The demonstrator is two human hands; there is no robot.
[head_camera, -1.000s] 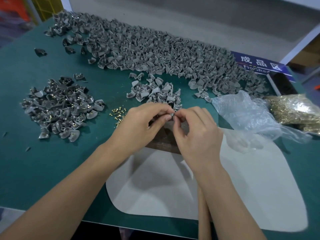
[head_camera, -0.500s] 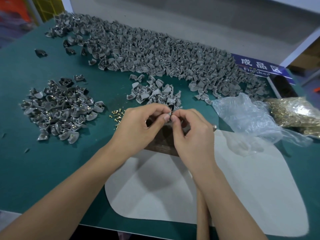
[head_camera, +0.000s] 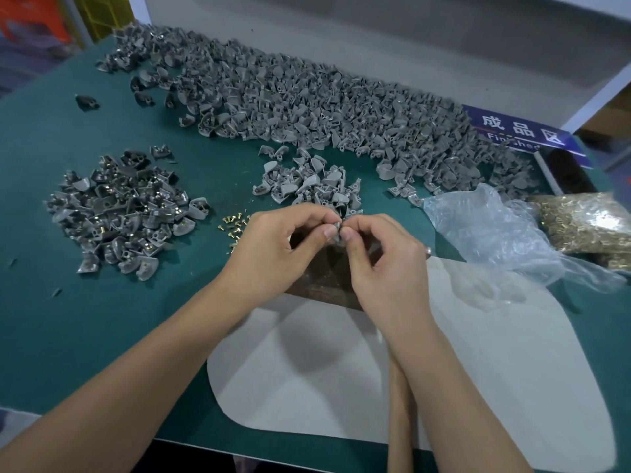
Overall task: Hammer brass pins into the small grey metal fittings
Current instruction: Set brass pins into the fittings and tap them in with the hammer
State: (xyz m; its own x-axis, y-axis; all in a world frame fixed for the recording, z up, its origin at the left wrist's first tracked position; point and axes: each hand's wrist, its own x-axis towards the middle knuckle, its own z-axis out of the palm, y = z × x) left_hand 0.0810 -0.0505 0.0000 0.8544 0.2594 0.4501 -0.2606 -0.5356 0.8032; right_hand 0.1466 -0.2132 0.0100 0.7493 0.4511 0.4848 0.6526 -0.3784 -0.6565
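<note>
Both hands meet at centre over the dark block [head_camera: 321, 278]: left hand [head_camera: 283, 247] and right hand [head_camera: 386, 257] each pinch one small grey fitting [head_camera: 338, 230] between thumb and fingertips, both grips clamped on it, touching from 9 and 3 o'clock. Fitting sits at the fingertips, just above the block's far edge; its long axis can't be read, too much of it is covered. Whether a brass pin is already seated in it can't be told either. Key relation, as I judge it: the fitting has to go straight down, toward 6 o'clock, onto the block directly under the grips, with both hands equally near. Loose brass pins [head_camera: 232, 227] lie on the counter [head_camera: 102, 319] at 9 o'clock, just beside the left hand, so that hand is nearer for a pin pick. Small feed pile of fittings [head_camera: 304, 186] at 12 o'clock, almost touching the fingertips; big heap [head_camera: 307, 104] further back at 12; pile with brass showing [head_camera: 126, 206] well apart at 9 to 10 o'clock. Clear plastic bag [head_camera: 495, 230] and bag of brass pins [head_camera: 590, 223] at 3 o'clock. White mat [head_camera: 478, 370] at 6 o'clock. A wooden handle [head_camera: 399, 387] shows under the right forearm, likely the hammer. Nothing blocks the drop onto the block; the feed pile crowds the far side
</note>
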